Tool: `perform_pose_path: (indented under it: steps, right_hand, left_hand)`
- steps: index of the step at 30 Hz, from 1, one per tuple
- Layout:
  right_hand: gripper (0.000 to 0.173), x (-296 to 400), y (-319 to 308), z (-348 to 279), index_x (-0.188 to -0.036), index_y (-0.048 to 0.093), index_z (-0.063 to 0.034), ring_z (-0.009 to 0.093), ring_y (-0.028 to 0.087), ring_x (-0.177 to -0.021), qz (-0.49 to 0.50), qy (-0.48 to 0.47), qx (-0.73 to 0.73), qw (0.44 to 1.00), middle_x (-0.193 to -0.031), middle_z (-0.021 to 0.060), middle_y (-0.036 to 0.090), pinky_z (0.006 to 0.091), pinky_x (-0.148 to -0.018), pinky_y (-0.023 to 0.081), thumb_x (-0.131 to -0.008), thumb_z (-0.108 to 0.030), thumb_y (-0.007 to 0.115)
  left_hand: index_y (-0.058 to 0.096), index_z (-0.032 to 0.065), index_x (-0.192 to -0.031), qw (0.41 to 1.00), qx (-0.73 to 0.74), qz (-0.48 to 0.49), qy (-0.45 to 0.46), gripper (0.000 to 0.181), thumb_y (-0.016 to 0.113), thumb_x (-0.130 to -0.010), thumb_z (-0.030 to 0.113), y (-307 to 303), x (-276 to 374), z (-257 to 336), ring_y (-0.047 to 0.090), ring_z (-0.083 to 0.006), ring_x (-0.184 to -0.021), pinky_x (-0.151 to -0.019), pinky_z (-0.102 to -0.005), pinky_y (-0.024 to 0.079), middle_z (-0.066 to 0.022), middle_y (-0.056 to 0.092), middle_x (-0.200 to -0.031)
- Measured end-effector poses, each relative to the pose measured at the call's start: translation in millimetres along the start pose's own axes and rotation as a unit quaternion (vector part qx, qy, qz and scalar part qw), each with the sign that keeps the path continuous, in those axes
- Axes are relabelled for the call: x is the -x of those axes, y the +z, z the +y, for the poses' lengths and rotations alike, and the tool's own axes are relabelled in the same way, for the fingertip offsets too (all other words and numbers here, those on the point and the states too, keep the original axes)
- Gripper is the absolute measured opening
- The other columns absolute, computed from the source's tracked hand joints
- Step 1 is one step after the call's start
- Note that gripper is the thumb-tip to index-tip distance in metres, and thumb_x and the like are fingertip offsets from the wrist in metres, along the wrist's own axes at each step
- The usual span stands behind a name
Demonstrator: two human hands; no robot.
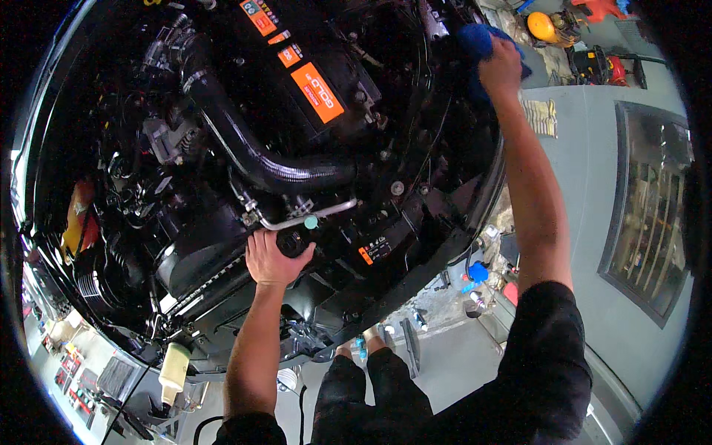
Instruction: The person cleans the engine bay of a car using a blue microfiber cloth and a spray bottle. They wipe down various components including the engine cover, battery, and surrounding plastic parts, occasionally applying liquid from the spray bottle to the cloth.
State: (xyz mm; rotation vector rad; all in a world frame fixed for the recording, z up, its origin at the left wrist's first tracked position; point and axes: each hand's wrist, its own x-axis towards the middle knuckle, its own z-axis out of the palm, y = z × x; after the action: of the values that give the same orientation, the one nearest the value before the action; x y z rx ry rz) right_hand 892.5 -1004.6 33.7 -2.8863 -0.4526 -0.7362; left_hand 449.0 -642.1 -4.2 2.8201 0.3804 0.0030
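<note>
My right hand (503, 69) is closed on a blue cloth (479, 44) and presses it to the far right edge of an open car engine bay. My left hand (278, 258) rests palm down near the front of the bay, thumb spread from the fingers. Between them a round black cap (292, 240) shows, partly covered by the hand. Just beyond that hand run a bent metal pipe (328, 210) and a thick black intake hose (261, 158). Farther back sits a black car battery (278, 83) with orange labels.
A pale plastic bottle (174, 370) with a dark nozzle is at the lower left, outside the front edge. A striped cloth (540, 118) and a framed window (648, 211) are to the right. Several tools and bottles lie on the floor near a blue object (477, 272).
</note>
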Motion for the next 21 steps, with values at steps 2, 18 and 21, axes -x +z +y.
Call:
perform_pose_path:
  steps: [2, 18, 21]
  right_hand:
    - [0.052, 56, -34, 2, -0.121, 0.068, -0.011, 0.036, 0.059, -0.11, -0.024, -0.034, -0.001, 0.999, -0.114, 0.0148, 0.064, 0.0448, -0.093, 0.049, -0.07, -0.003, 0.066]
    - [0.061, 204, -130, -139, -0.133, 0.059, -0.0163, 0.035, 0.053, -0.125, -0.373, 0.133, -0.181, 0.901, -0.132, 0.0153, 0.058, 0.0433, -0.098, 0.048, -0.074, -0.008, 0.07]
    - [0.049, 191, -152, -71, -0.122, 0.066, -0.008, 0.034, 0.054, -0.123, -0.274, 0.237, -0.215, 0.907, -0.12, 0.0165, 0.064, 0.0422, -0.097, 0.049, -0.073, -0.003, 0.069]
  left_hand:
    - [0.06, 0.0041, -0.109, 1.0, -0.01, -0.013, -0.023, 0.076, 0.084, -0.06, 0.057, -7, -1, 1, 0.056, -0.0348, -0.098, -0.083, -0.0469, 0.05, -0.0122, 0.056, -0.105]
    - [0.062, 0.0064, -0.11, 0.997, 0.009, -0.041, -0.058, 0.073, 0.082, -0.063, 0.059, -11, 7, 0, 0.055, -0.0315, -0.106, -0.087, -0.0457, 0.05, -0.0095, 0.055, -0.111]
    - [0.063, 0.0085, -0.109, 0.998, 0.017, -0.031, -0.056, 0.072, 0.081, -0.063, 0.061, -11, 1, 1, 0.056, -0.0304, -0.105, -0.086, -0.0452, 0.051, -0.0085, 0.055, -0.112]
